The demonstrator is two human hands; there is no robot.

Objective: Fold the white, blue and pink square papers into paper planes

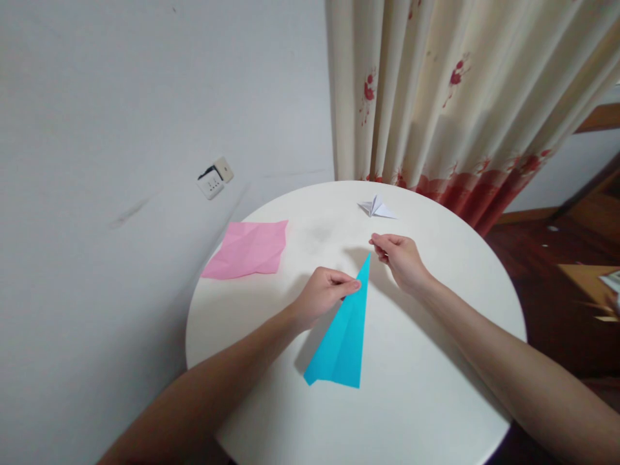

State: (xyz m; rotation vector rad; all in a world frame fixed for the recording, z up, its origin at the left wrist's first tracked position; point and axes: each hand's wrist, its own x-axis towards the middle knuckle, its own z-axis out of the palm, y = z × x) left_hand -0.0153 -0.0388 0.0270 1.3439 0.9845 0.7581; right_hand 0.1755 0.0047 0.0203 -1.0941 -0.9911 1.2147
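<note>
A blue folded paper [346, 342], long and narrow like a paper plane, rises to a point at its far end. Crease lines run along its length, and its near edge is uneven. My left hand [322, 294] pinches it between thumb and fingers close to the pointed end, holding it just above the table. Just beyond that tip is my right hand [400, 258], fingers curled and thumb pressed to the index finger. A small gap separates it from the blue paper, and nothing shows in its grasp.
A creased pink paper sheet [252, 248] lies at the left edge of the round white table [426, 394]. Toward the back stands a small white folded paper figure [376, 208]. A wall with a socket [211, 185] borders the left; a patterned curtain [411, 97] hangs behind.
</note>
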